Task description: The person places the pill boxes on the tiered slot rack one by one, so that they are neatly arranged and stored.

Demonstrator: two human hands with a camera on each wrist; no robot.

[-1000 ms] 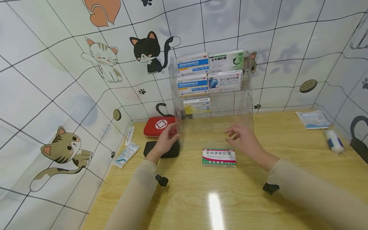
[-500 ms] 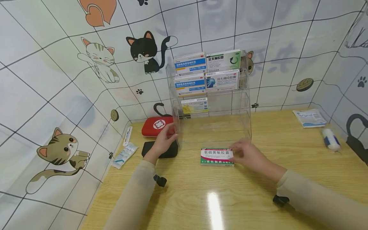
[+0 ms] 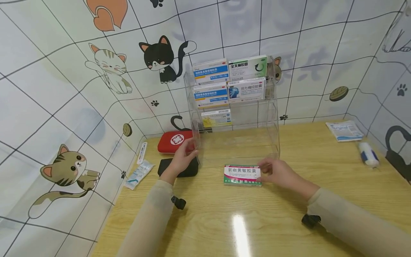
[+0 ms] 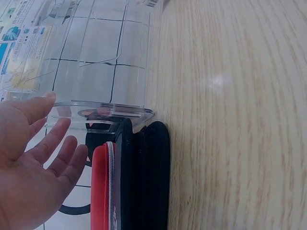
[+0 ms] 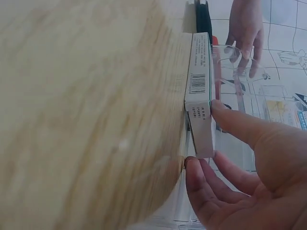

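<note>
Right hand [image 3: 278, 174] on right end of medicine box [image 3: 242, 175], thumb and fingers [image 5: 204, 184] pinching its short edge. Box flat on wooden surface [image 3: 289, 221], just in front of clear acrylic rack [image 3: 236, 137]. Left hand [image 3: 182, 157] against rack's left front corner, fingers [image 4: 57, 143] straight and apart. Black pouch [image 3: 189, 168] and red first-aid case [image 3: 173, 141] beside left hand.

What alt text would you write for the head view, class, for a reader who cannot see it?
A person's right hand pinches the end of a medicine box lying on a wooden table, while the left hand steadies a clear acrylic rack holding five more boxes.
</note>
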